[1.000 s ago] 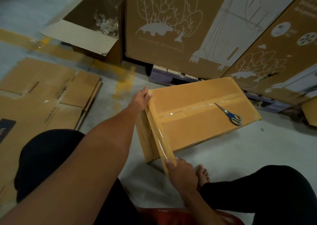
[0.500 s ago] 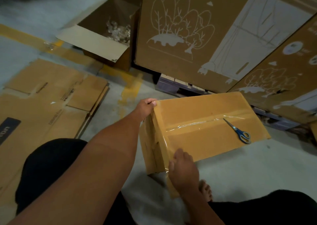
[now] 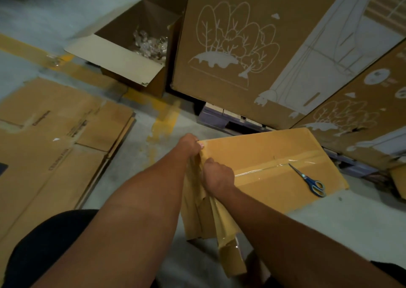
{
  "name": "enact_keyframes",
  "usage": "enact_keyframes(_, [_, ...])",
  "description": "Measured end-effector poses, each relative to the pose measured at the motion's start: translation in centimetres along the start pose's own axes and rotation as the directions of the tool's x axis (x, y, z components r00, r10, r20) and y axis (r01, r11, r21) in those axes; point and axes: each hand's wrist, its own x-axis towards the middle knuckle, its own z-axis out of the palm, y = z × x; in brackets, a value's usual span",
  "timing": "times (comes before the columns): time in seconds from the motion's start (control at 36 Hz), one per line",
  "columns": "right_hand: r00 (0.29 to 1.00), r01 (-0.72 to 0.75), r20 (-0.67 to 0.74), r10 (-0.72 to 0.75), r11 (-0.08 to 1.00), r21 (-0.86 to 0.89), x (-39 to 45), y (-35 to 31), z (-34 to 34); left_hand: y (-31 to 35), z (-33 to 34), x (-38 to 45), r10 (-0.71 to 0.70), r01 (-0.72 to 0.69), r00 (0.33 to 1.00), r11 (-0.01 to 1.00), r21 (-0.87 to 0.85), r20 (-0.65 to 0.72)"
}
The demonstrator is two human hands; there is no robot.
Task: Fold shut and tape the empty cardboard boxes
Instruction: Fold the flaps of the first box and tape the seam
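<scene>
Head view: taping in hand, top seam done, end edge being sealed. Box (image 3: 274, 171) on the floor (image 3: 153, 160) just ahead of the knees, flaps folded shut, a glossy clear strip along the centre seam. Left hand (image 3: 189, 145) clamped on the near top corner, fingers curled over the edge, thumb hidden. Right hand (image 3: 217, 176) just beside it on the same edge, knuckles up, fingers bent down onto the tape (image 3: 222, 221); pinching or merely pressing, cannot tell. Tape running down the near end face, wrinkled and shiny, with a loose tail hanging past the bottom edge and partly stuck to itself.

Next move, by judgement: smoothing the strip flat down the end face, then cutting the tail. Scissors (image 3: 307, 181) lying on the lid, well apart from both hands, blue handles, thin steel blades closed. Risk: film creasing or peeling off the dusty board.

Materials: plain matte brown corrugated board, crisp straight edges, slightly dented near corner. Flat unfolded cartons (image 3: 55, 147) lying left on the smooth grey concrete, worn yellow line across it. Open carton (image 3: 123, 61) behind with crumpled clear plastic inside. Tall printed cartons (image 3: 252, 46) beyond, white line drawings of trees.
</scene>
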Motion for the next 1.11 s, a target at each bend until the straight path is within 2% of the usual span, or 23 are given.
enact_keyframes(0.08, [1.000,0.019,0.014,-0.018,0.998,-0.057,2.0,-0.1,-1.3,0.0,-0.2,0.1,-0.058,0.060,0.998,0.996,-0.060,0.035])
enact_keyframes(0.17, [1.000,0.023,-0.016,-0.024,0.998,-0.059,3.9,-0.2,-2.8,-0.6,-0.3,-0.1,-0.162,0.184,0.981,0.955,-0.234,0.110])
enact_keyframes(0.22, [1.000,0.019,0.016,-0.018,0.999,-0.048,5.0,-0.4,-3.3,-1.0,-0.2,-0.3,-0.141,0.172,0.981,0.946,-0.275,0.132])
enact_keyframes(0.33, [0.997,-0.070,0.037,0.068,0.996,0.048,5.7,-0.6,-2.4,-1.2,0.4,-0.8,-0.004,0.003,1.000,0.946,-0.323,-0.002])
enact_keyframes(0.42, [0.995,-0.102,0.030,0.100,0.991,0.087,4.4,-0.8,-1.3,-1.8,1.4,-0.6,0.042,-0.086,0.993,0.903,-0.420,-0.113])
enact_keyframes(0.5, [0.996,-0.084,-0.007,0.084,0.995,0.056,1.3,-0.4,-0.1,-2.7,2.5,0.1,0.039,-0.118,0.978,0.913,-0.389,-0.205])
enact_keyframes(0.61, [0.997,-0.072,-0.022,0.073,0.997,0.039,-4.3,1.6,2.0,-2.2,3.2,0.0,0.012,-0.114,0.968,0.910,-0.398,-0.251])
enact_keyframes(0.69, [0.996,-0.080,-0.038,0.082,0.996,0.044,-8.5,2.9,3.5,-1.6,3.4,-0.4,0.012,-0.106,0.965,0.931,-0.350,-0.261])
enact_keyframes(0.81, [0.995,-0.100,0.027,0.098,0.990,0.101,-13.1,4.0,5.4,-1.4,3.5,-0.7,0.002,-0.076,0.969,0.953,-0.293,-0.245])
enact_keyframes(0.94, [0.980,-0.194,0.040,0.194,0.981,-0.014,-14.3,3.6,5.7,-1.4,3.2,-0.5,-0.052,0.015,0.978,0.984,-0.178,-0.202])
enact_keyframes(1.03, [0.972,-0.169,0.160,0.169,0.985,-0.013,-13.0,3.2,3.7,0.5,3.3,-2.2,-0.076,0.082,0.961,0.997,0.011,-0.266])
enact_keyframes(1.11, [0.962,-0.170,0.219,0.162,0.985,0.018,-12.0,3.7,2.9,1.8,4.4,-3.3,-0.019,0.095,0.949,0.969,0.230,-0.313])
